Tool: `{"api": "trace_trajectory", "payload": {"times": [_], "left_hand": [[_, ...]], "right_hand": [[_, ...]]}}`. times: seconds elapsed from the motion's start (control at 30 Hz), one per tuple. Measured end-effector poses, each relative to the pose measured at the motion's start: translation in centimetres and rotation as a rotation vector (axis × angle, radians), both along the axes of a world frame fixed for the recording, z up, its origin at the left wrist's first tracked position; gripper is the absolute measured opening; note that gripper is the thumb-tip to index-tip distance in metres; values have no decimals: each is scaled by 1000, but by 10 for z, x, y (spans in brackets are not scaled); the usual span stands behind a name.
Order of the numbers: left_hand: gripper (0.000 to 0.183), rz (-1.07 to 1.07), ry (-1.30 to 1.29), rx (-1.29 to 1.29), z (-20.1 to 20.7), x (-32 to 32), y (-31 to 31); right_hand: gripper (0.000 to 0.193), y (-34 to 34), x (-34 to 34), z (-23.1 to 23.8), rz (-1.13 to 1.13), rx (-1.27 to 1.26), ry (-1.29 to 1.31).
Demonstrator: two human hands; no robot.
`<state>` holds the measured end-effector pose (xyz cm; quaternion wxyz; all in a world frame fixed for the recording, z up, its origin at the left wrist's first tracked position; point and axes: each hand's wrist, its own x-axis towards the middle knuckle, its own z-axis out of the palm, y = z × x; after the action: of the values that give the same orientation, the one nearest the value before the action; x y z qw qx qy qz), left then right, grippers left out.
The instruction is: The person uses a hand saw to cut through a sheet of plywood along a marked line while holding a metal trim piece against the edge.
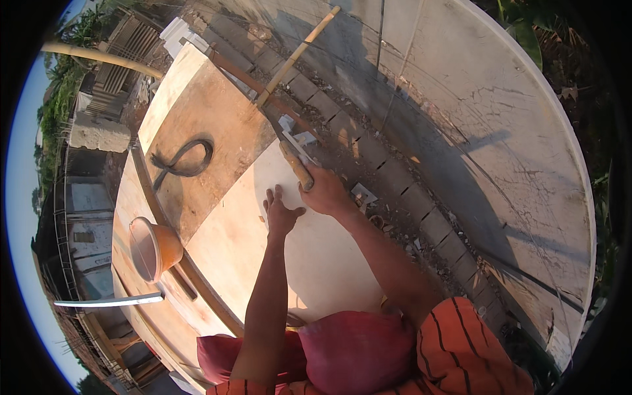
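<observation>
The right grip (326, 192) is closed around a wooden-handled tool (297, 166), which is at the right edge of a pale board (322, 263); its exact kind I cannot tell. The left grip (281, 216) rests on this board with fingers spread, and an orange bucket (168, 247) stands farther left.

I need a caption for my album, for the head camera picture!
Left hand on a pale board, right hand gripping a wooden-handled tool, an orange bucket off to the left.
</observation>
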<state>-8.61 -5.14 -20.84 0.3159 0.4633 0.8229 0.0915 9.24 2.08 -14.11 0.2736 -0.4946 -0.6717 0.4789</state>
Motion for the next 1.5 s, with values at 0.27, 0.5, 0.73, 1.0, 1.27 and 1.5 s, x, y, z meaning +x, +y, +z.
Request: {"api": "trace_trajectory", "payload": {"times": [0.27,0.5,0.73,1.0,1.27,1.5], "left_hand": [[53,72,-577,773,107,70,-8],[31,-657,15,884,109,86,42],[39,-1039,-492,610,171,138,-24],[46,-650,-721,604,116,78,76],[24,-927,-569,736,171,156,-20],[30,-419,-910,408,105,59,96]], "right_hand": [[73,-141,147,89,98,-18,-75],[35,-13,-5,-38,31,94,141],[40,-128,99,71,76,70,48],[17,-23,36,63,33,-106,-40],[25,-146,125,108,36,-94,73],[17,-10,10,35,-26,-61,-47]]}}
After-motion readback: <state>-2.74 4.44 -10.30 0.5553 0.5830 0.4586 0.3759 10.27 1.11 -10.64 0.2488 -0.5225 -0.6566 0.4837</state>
